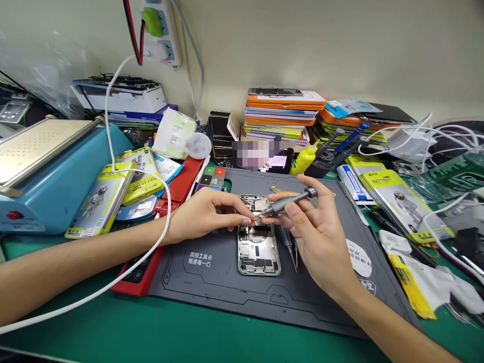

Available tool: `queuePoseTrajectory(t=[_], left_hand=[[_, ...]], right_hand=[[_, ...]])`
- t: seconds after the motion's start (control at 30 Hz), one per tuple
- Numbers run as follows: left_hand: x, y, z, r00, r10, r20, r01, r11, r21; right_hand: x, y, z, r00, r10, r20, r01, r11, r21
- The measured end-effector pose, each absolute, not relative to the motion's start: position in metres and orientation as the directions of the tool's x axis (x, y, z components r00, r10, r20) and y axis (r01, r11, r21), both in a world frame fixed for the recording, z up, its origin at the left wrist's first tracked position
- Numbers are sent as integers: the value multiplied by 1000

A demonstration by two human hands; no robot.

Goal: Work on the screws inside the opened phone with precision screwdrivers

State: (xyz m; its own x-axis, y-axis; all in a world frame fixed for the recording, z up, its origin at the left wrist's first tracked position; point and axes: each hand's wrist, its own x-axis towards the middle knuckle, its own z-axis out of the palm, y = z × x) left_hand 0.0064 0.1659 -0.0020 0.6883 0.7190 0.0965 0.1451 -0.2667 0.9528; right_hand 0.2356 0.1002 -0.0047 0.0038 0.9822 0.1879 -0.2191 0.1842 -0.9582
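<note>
An opened smartphone [259, 250] lies on the grey work mat [223, 297], its inner parts showing. Over its upper half, my right hand [319, 234] grips a grey precision screwdriver [289, 201], which slants down to the left. My left hand [212, 214] reaches in from the left, thumb and fingertips pinched together right at the screwdriver's tip. Whatever lies between those fingertips is too small to make out. Beside the phone's right edge, partly under my right hand, rest more screwdrivers [287, 241].
A red device [136, 282] borders the mat on the left, near a blue machine [71, 176]. A white cable [166, 201] loops across my left forearm. Battery packs [404, 204] and a tool holder [325, 161] stand to the right. Stacked boxes [282, 113] line the back.
</note>
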Motion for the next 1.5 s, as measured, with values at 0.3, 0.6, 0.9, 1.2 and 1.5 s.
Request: queuePoseTrajectory(t=[0.3, 0.6, 0.9, 1.2, 1.5], left_hand=[[6, 164, -1, 703, 709, 52, 111, -182, 977], [10, 163, 5, 715, 699, 8, 22, -34, 999], [9, 163, 5, 728, 685, -15, 71, -54, 996], [7, 164, 1, 750, 662, -16, 98, -87, 991], [6, 160, -4, 795, 558, 237, 206, -616, 760]], right_hand=[[238, 101, -7, -29, 982, 189, -231, 177, -957], [238, 99, -5, -45, 982, 185, -220, 170, -961], [236, 99, -1, -42, 984, 173, -204, 161, -966], [244, 103, 1, -71, 982, 172, -250, 150, -957], [249, 112, 6, 92, 891, 445, 189, 424, -886]])
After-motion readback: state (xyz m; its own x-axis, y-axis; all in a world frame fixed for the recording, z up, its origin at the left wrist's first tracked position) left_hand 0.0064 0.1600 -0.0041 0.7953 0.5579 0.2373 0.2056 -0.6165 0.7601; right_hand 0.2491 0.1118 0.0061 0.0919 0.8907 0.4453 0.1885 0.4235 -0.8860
